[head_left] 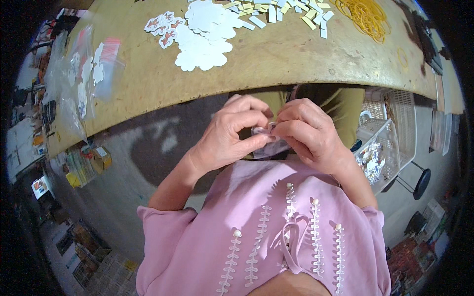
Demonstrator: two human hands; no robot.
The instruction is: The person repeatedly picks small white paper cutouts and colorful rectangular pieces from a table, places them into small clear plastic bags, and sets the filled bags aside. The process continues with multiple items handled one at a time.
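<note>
In front of my chest, just off the table's near edge, both hands come together in a pinch. Between the fingertips of my left hand (228,127) and my right hand (312,132) is a small translucent plastic bag (257,131), mostly hidden by the fingers. What lies inside it, if anything, cannot be made out. Beyond the hands, white scalloped paper cutouts (203,49) lie heaped on the table (276,64). Beside them on the left are smaller cutouts printed with brown figures (165,27).
Small yellow and white strips (296,12) and yellow rubber bands (363,17) lie at the table's far side. Clear bags with white cutouts (81,74) hang over its left edge. White plastic baskets (401,128), one holding small wrapped pieces (371,162), stand right of my legs.
</note>
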